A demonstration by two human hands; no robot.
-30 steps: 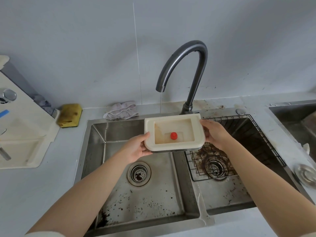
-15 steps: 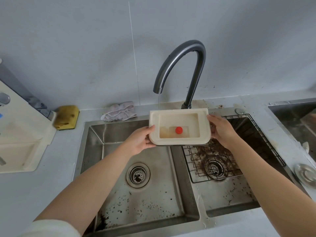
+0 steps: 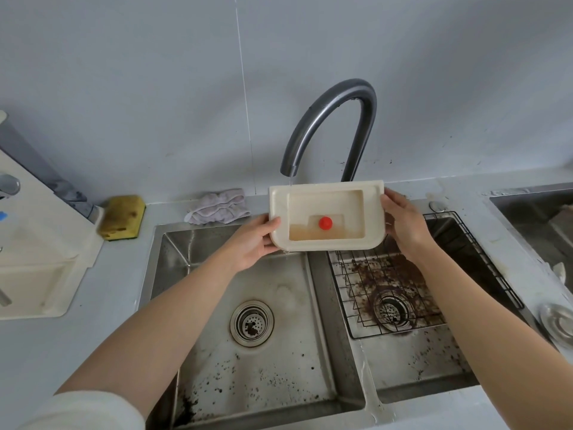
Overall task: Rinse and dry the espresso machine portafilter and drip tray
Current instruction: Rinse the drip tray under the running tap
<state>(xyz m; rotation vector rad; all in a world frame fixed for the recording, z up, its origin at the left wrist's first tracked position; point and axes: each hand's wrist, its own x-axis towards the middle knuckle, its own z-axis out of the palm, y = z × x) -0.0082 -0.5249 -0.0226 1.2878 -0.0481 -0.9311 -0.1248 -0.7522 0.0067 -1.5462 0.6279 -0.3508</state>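
A cream drip tray [image 3: 325,200] with a red float [image 3: 325,223] in its well is held over the divider of a double steel sink [image 3: 217,361]. Brownish water pools along the tray's near side. My left hand [image 3: 257,243] grips its left edge, thumb on top. My right hand [image 3: 403,221] grips its right edge. A thin stream of water falls from the dark curved faucet [image 3: 335,119] onto the tray's far left corner. No portafilter is in view.
Coffee grounds dirty both basins; a black wire rack [image 3: 434,274] sits in the right one. A yellow sponge [image 3: 122,217] and a grey cloth [image 3: 218,206] lie behind the sink. The cream espresso machine [image 3: 37,243] stands at left, a second sink [image 3: 539,218] at right.
Both hands have moved the tray to the right and farther back under the spout. It now tilts toward me, and the water has gathered at its near side.
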